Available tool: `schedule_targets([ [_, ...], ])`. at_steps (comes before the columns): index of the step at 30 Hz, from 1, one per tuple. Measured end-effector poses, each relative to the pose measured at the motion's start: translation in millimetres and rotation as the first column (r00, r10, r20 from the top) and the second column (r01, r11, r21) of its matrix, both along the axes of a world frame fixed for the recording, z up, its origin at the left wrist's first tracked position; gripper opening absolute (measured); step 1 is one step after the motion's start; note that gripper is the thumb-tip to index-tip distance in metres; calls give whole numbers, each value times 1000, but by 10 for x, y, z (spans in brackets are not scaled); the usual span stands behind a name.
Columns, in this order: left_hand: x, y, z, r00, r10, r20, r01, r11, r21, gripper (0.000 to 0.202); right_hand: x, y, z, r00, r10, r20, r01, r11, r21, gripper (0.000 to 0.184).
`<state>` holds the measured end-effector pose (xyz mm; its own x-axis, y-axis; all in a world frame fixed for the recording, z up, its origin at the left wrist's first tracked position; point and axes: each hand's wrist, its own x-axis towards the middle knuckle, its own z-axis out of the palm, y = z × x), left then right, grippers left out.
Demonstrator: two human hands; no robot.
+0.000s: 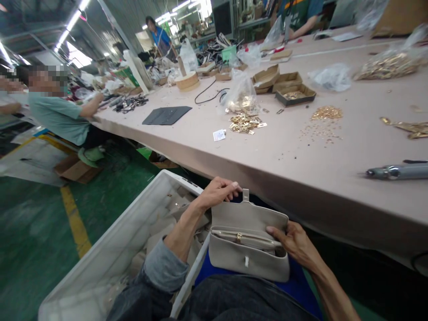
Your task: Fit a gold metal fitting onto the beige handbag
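One beige handbag (pixel 249 243), flap open, between two hands, left (pixel 217 191) and right (pixel 294 240).

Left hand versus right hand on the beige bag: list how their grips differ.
The left hand grips the top edge of the beige bag by the tab; the right hand holds its right end, thumb at the opening. The left forearm is sleeved, the right bare. Both touch the bag.
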<state>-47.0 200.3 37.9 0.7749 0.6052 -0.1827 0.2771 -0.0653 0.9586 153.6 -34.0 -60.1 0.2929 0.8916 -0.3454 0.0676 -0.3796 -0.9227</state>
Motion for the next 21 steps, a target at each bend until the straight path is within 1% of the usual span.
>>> schedule_targets([
  [2,25,-104,41,999,-36,0,36,999,-29,65,-7,18,3,999,44,-25,-45,999,-10,51],
  [4,70,-193,33,999,-44,18,45,997,-58,68,-7,31,0,998,57,-38,-58,998,-5,50],
  [8,109,-294,-31,994,-70,89,76,995,-71,57,22,33,-39,997,72,-4,-71,997,38,44],
  [12,48,-351,-42,994,-59,91,67,994,-89,48,58,29,-67,993,101,67,-106,991,78,39],
  [17,-64,-421,-10,975,-88,205,99,994,-45,37,54,42,-56,989,110,98,-119,989,88,39],
  [21,-104,-462,-64,974,-80,213,73,996,43,41,51,31,-105,991,117,71,-123,988,93,39],
])
